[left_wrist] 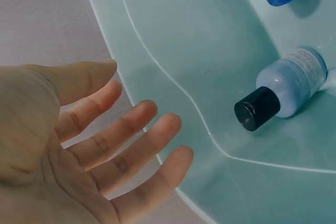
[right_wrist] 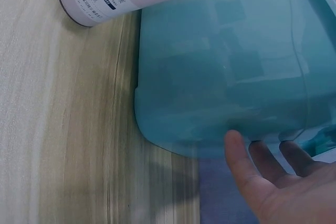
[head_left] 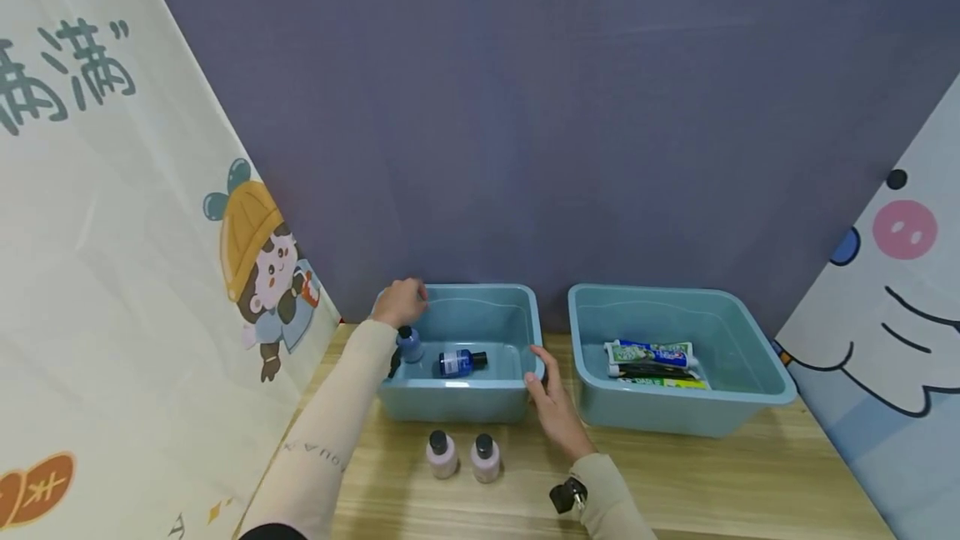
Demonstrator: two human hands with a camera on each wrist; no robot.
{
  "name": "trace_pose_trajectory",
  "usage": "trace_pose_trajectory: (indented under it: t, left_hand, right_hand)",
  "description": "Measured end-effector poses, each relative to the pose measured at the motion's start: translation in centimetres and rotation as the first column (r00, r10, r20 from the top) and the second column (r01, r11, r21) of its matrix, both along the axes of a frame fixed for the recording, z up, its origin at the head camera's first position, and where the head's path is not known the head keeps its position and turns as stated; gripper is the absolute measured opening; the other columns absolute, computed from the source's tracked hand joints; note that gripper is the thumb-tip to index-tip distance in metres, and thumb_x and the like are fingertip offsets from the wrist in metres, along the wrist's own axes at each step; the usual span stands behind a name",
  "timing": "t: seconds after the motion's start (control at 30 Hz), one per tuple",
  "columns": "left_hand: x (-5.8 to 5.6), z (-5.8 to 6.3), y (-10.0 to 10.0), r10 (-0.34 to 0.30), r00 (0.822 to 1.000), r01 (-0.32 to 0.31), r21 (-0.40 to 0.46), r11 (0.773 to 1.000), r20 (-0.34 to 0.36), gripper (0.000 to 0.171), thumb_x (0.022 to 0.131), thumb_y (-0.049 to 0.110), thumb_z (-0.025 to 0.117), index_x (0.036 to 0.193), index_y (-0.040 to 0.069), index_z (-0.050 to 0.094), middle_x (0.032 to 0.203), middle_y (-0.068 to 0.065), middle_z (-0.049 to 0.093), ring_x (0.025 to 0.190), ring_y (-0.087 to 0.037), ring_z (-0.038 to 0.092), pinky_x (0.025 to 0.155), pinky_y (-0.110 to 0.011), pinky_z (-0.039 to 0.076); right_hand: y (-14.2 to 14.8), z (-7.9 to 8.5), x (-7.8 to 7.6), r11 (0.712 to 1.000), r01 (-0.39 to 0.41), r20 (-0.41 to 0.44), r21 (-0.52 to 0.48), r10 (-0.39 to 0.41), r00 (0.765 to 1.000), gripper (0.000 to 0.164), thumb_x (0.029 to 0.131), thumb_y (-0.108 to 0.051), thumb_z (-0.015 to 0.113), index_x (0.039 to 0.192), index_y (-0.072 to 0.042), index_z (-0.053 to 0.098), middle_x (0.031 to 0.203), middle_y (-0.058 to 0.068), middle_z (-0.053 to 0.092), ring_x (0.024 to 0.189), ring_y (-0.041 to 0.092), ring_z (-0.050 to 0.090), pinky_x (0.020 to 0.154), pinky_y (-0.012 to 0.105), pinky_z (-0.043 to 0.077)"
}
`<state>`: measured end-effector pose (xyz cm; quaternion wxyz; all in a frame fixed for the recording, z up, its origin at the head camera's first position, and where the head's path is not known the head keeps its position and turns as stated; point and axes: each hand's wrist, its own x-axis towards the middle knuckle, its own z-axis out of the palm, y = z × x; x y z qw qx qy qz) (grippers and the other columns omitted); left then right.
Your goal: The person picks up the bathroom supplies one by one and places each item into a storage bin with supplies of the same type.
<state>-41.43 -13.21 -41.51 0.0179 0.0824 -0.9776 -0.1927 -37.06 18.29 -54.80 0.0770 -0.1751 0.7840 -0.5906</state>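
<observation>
In the head view, nearest the lens is a cream-coloured fabric sleeve with dark lettering (head_left: pixel 322 432), running to the left hand (head_left: pixel 402 302), which hovers at the left end of a blue-green rectangular plastic tub with rounded corners (head_left: pixel 457 401). Inside that tub, a translucent blue cylindrical bottle with a black cap (head_left: pixel 410 347) appears upright near the left end, and a dark blue bottle with a pale label and black cap (head_left: pixel 454 363) lies on its side. The right hand (head_left: pixel 557 407) touches the tub's front right corner. Two pale pink bottles with black caps (head_left: pixel 442 460) stand side by side, slightly apart, on the light wood-grain worktop (head_left: pixel 750 490) in front of it. To the right sits a second blue-green plastic tub (head_left: pixel 637 413), holding printed blue, green and yellow packages (head_left: pixel 652 357).

In the left wrist view, the left hand's fingers are released, spread and loosely bent beside the tub's rim, with nothing in them; the translucent bottle is well apart from them, and the dark blue bottle's base shows at the top edge.

In the right wrist view, the right hand's fingers are extended, their tips against the tub's outer wall, not clenched; one pink bottle, labelled with Chinese lettering, stands just beside the tub
</observation>
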Motion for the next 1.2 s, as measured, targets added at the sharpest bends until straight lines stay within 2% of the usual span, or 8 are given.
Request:
trace_pose_trajectory:
  t: [0.2, 0.43, 0.6, 0.8, 0.9, 1.0, 1.1, 1.2]
  left_hand:
    - [0.7, 0.6, 0.2, -0.009, 1.0, 0.008, 0.025, 1.0, 0.021, 0.021, 0.098, 0.024, 0.069, 0.113, 0.011, 0.069, 0.109, -0.01, 0.072, 0.085, -0.024, 0.064, 0.078, -0.045, 0.052]
    - [1.4, 0.7, 0.5, -0.025, 1.0, 0.026, 0.037, 0.999, -0.012, 0.024, 0.097, 0.028, 0.07, 0.114, 0.011, 0.068, 0.095, -0.006, 0.071, 0.078, -0.021, 0.063, 0.07, -0.04, 0.051]
    - [2.1, 0.6, 1.0, -0.04, 0.997, 0.041, 0.013, 0.999, -0.066, 0.028, 0.098, 0.032, 0.069, 0.118, 0.012, 0.07, 0.105, -0.008, 0.072, 0.086, -0.021, 0.065, 0.076, -0.044, 0.054]
    - [3.5, -0.1, 1.9, -0.027, 0.991, 0.035, 0.065, 0.997, -0.128, 0.03, 0.099, 0.035, 0.068, 0.121, 0.014, 0.069, 0.118, -0.011, 0.074, 0.098, -0.025, 0.07, 0.084, -0.047, 0.056]
    - [4.3, -0.7, 2.4, -0.023, 0.982, 0.043, 0.103, 0.994, -0.187, 0.029, 0.099, 0.034, 0.068, 0.12, 0.015, 0.069, 0.118, -0.008, 0.074, 0.096, -0.024, 0.072, 0.084, -0.046, 0.057]
    - [5.1, -1.5, 2.8, -0.006, 0.965, 0.047, 0.15, 0.988, -0.261, 0.025, 0.099, 0.032, 0.069, 0.118, 0.016, 0.07, 0.114, -0.005, 0.075, 0.09, -0.021, 0.071, 0.081, -0.044, 0.057]
    - [5.9, -2.3, 3.2, 0.029, 0.941, 0.045, 0.209, 0.977, -0.338, 0.02, 0.1, 0.029, 0.068, 0.115, 0.017, 0.071, 0.11, -0.003, 0.075, 0.086, -0.017, 0.07, 0.076, -0.041, 0.057]
    - [6.7, -2.9, 3.7, 0.061, 0.909, 0.055, 0.263, 0.963, -0.413, 0.016, 0.1, 0.026, 0.068, 0.113, 0.017, 0.072, 0.106, -0.001, 0.074, 0.088, -0.016, 0.069, 0.077, -0.037, 0.056]
  right_hand:
    - [0.2, 0.0, -0.4, 1.0, -0.004, 0.001, -0.002, 0.004, 1.0, 0.05, 0.109, -0.047, 0.042, 0.156, -0.042, 0.024, 0.162, 0.021, 0.031, 0.118, 0.034, 0.054, 0.09, 0.042, 0.051]
    - [0.3, -0.2, -1.0, 1.0, -0.021, 0.014, -0.015, 0.022, 1.0, 0.054, 0.108, -0.051, 0.041, 0.158, -0.04, 0.023, 0.168, 0.018, 0.022, 0.137, 0.043, 0.047, 0.099, 0.055, 0.052]
    - [0.4, -0.4, -1.5, 0.999, -0.029, 0.015, -0.023, 0.03, 0.999, 0.056, 0.108, -0.052, 0.041, 0.158, -0.037, 0.023, 0.168, 0.019, 0.021, 0.138, 0.044, 0.046, 0.099, 0.056, 0.052]
    - [0.6, -0.8, -2.0, 0.999, -0.036, 0.006, -0.028, 0.037, 0.999, 0.051, 0.11, -0.045, 0.042, 0.157, -0.039, 0.024, 0.167, 0.02, 0.024, 0.132, 0.042, 0.051, 0.096, 0.054, 0.053]
    - [0.6, -1.0, -2.3, 0.999, -0.038, 0.005, -0.031, 0.038, 0.999, 0.051, 0.11, -0.044, 0.043, 0.157, -0.04, 0.025, 0.165, 0.02, 0.026, 0.13, 0.041, 0.052, 0.095, 0.053, 0.054]
    - [0.7, -1.2, -2.5, 0.999, -0.04, 0.006, -0.034, 0.04, 0.999, 0.051, 0.109, -0.046, 0.043, 0.157, -0.04, 0.026, 0.162, 0.022, 0.03, 0.124, 0.039, 0.054, 0.093, 0.053, 0.053]
    - [0.7, -1.4, -2.8, 0.998, -0.045, 0.011, -0.044, 0.046, 0.999, 0.051, 0.109, -0.047, 0.043, 0.156, -0.04, 0.026, 0.163, 0.022, 0.029, 0.127, 0.04, 0.052, 0.095, 0.056, 0.053]
    - [0.8, -1.5, -3.1, 0.997, -0.052, 0.018, -0.056, 0.053, 0.998, 0.051, 0.109, -0.047, 0.043, 0.156, -0.04, 0.025, 0.166, 0.02, 0.024, 0.136, 0.043, 0.047, 0.098, 0.059, 0.052]
